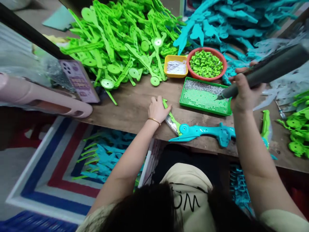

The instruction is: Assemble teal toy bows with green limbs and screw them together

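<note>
My right hand (pixel 246 93) is wrapped round a dark electric screwdriver (pixel 267 72). Its thin tip points down over the green perforated tray (pixel 205 110), where small silver screws (pixel 202 87) lie mostly along the far side. On the table in front of me is a toy bow with a blue middle (pixel 207 131) and a lime-green limb (pixel 172 117) at its left end. My left hand (pixel 158 109) holds that limb between thumb and fingers. A second green limb (pixel 265 125) shows at the right end, partly behind my right forearm.
Green parts (pixel 120 42) and blue parts (pixel 229 22) are heaped at the back. A yellow dish (pixel 175 76) of thin pale pieces stands beside a red bowl (pixel 225 64) of small green pieces. A phone (pixel 79 80) and pink bottle (pixel 48 96) are at left; a striped crate (pixel 62 154) sits below.
</note>
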Demonstrator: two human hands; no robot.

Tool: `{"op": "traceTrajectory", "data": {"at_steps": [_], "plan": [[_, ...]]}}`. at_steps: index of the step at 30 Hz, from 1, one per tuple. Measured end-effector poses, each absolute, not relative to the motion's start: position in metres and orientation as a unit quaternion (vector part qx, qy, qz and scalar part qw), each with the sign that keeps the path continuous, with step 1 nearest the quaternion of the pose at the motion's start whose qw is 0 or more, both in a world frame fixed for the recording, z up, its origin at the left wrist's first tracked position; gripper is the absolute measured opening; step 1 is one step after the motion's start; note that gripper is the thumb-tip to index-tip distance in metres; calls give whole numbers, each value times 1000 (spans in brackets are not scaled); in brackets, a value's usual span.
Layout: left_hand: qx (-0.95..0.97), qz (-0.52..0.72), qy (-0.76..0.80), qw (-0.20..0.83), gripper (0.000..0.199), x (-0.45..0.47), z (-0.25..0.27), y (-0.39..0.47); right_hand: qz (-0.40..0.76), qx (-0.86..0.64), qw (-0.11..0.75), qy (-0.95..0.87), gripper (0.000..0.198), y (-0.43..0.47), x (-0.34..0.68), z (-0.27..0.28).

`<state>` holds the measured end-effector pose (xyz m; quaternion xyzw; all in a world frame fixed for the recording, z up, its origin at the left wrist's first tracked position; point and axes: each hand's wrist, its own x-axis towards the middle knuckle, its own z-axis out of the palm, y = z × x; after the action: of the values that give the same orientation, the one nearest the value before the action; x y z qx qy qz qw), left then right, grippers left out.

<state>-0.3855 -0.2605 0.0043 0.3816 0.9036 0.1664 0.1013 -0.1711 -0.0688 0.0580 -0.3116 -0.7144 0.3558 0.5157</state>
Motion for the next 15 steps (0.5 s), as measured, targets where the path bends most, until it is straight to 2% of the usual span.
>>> {"op": "traceTrajectory", "data": {"at_steps": [4, 10, 15], "plan": [[365, 255, 875, 192, 51, -404, -5, -252, 429, -237, 567, -663, 41, -103, -234, 42], [205, 516, 718, 421, 33, -406, -9, -258, 444, -285, 598, -604, 32, -116, -275, 11], [113, 580, 638, 493, 32, -407, -12, -263, 420, -327, 579, -617, 33, -116, -275, 7]]}}
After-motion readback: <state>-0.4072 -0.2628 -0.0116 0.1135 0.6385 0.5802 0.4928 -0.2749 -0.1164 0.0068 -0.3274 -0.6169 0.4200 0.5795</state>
